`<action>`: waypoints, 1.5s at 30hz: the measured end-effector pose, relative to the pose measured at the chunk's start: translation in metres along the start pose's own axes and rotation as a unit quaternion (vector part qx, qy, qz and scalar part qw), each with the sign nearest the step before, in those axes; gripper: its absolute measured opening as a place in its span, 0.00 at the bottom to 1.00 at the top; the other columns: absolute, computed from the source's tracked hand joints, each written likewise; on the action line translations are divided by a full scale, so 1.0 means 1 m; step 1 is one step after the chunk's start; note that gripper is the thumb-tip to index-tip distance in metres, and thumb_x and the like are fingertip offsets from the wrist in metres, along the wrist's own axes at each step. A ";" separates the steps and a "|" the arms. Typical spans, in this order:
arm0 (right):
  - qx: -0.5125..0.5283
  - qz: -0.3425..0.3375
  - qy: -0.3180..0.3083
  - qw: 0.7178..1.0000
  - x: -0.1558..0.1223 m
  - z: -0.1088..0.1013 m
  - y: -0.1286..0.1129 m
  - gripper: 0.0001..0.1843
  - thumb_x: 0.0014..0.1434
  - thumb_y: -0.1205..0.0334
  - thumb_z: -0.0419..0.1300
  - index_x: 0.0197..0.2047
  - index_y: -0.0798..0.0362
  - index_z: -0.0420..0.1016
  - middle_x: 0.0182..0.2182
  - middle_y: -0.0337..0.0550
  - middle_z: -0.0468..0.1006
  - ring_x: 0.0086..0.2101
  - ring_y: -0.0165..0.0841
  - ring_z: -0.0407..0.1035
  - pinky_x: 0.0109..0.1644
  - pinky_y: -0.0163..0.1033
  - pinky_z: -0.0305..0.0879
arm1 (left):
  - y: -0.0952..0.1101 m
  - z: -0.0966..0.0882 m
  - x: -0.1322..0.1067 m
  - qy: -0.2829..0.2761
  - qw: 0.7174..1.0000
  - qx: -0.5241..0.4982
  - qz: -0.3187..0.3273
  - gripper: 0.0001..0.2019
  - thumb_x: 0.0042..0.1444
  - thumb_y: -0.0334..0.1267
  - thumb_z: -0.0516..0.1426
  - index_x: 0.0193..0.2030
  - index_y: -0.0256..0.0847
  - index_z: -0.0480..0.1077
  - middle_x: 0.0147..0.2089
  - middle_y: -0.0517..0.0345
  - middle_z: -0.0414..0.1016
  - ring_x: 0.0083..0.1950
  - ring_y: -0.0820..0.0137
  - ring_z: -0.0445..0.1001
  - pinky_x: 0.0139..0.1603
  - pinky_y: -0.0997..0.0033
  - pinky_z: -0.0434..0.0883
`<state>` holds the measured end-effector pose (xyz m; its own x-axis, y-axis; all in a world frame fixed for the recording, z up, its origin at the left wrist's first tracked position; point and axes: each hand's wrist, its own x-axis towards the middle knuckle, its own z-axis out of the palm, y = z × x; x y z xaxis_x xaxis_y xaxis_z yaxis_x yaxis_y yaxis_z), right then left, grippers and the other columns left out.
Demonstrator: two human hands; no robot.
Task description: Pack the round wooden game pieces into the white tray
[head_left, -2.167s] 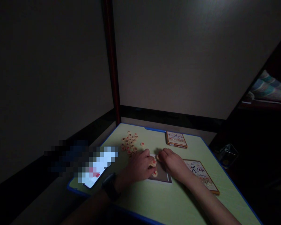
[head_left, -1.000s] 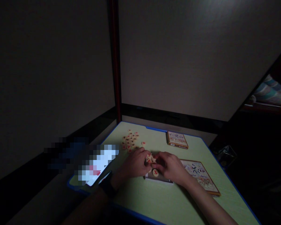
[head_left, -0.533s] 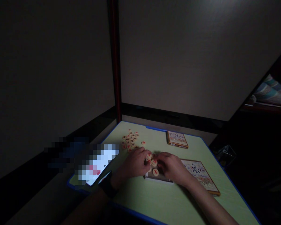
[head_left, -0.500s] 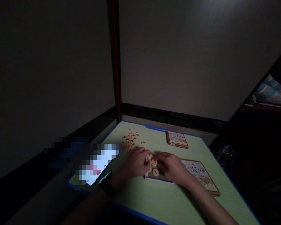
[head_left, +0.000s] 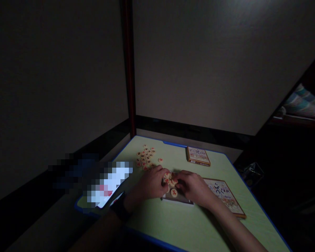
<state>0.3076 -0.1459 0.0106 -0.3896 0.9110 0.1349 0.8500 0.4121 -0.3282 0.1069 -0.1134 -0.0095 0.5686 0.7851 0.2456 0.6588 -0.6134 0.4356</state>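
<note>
Several round, pale Chinese chess pieces (head_left: 167,175) with red characters are heaped between my two hands, inside a shallow open box (head_left: 177,201) with a dark inside and a pale rim. My left hand (head_left: 154,182) curls around the left side of the heap, its thumb and fingers against the pieces. From the right, my right hand (head_left: 193,187) has its fingers bent in and pinches at the pieces; its fingertips are partly hidden. One chess piece (head_left: 174,193) lies flat in the box, nearer to me. A dark watch (head_left: 120,208) is on my left wrist.
More chess pieces (head_left: 146,155) lie loose at the table's back left, one piece (head_left: 160,160) apart from them. A patterned box (head_left: 198,155) lies at the back, and a larger patterned lid (head_left: 225,196) lies right. A bright, blurred-out screen (head_left: 115,182) and a phone (head_left: 118,198) are left.
My right fingers have shifted slightly left, closer in on the heaped pieces, and a piece between my hands has turned or tilted. My left hand stays nearly in place.
</note>
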 end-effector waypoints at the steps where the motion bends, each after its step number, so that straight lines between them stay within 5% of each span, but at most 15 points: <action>1: 0.003 -0.002 -0.001 1.000 0.000 0.000 -0.001 0.12 0.54 0.71 0.58 0.40 0.49 0.77 0.37 0.40 0.78 0.37 0.34 0.73 0.40 0.33 0.61 | 0.000 0.000 0.000 -0.002 1.000 0.000 0.000 0.15 0.49 0.35 0.57 0.46 0.43 0.70 0.46 0.54 0.73 0.49 0.63 0.70 0.52 0.64 0.68; 11: -0.013 -0.020 0.015 1.000 0.000 0.008 -0.004 0.11 0.57 0.69 0.57 0.42 0.49 0.76 0.38 0.43 0.78 0.37 0.35 0.72 0.39 0.34 0.61 | 0.001 0.000 0.002 -0.015 1.000 0.013 -0.001 0.18 0.51 0.36 0.57 0.51 0.44 0.68 0.49 0.53 0.74 0.51 0.60 0.71 0.54 0.63 0.67; 19: 0.019 0.010 -0.005 1.000 -0.006 -0.013 -0.001 0.07 0.51 0.68 0.62 0.35 0.50 0.75 0.30 0.38 0.78 0.30 0.32 0.70 0.33 0.33 0.57 | 0.006 -0.008 -0.001 -0.051 0.999 0.004 0.006 0.30 0.47 0.41 0.60 0.59 0.46 0.62 0.55 0.52 0.72 0.54 0.58 0.71 0.54 0.62 0.67; 24: 0.048 -0.017 -0.073 0.996 -0.010 -0.016 -0.006 0.10 0.48 0.69 0.64 0.35 0.49 0.77 0.29 0.35 0.78 0.28 0.30 0.69 0.31 0.32 0.56 | 0.005 -0.006 -0.001 -0.057 0.998 0.000 0.019 0.27 0.47 0.41 0.60 0.57 0.46 0.64 0.54 0.53 0.73 0.53 0.58 0.72 0.52 0.63 0.67; 45: 0.015 -0.053 -0.049 0.997 -0.008 0.001 -0.011 0.08 0.58 0.67 0.59 0.42 0.51 0.75 0.39 0.43 0.80 0.39 0.36 0.73 0.41 0.35 0.62 | 0.006 -0.014 0.000 -0.067 0.997 -0.033 0.005 0.21 0.53 0.41 0.55 0.55 0.44 0.66 0.54 0.52 0.74 0.53 0.60 0.72 0.52 0.63 0.69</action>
<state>0.3015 -0.1578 0.0120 -0.5106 0.8562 0.0788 0.7918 0.5040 -0.3449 0.1043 -0.1160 0.0055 0.6387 0.7577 0.1340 0.6210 -0.6104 0.4916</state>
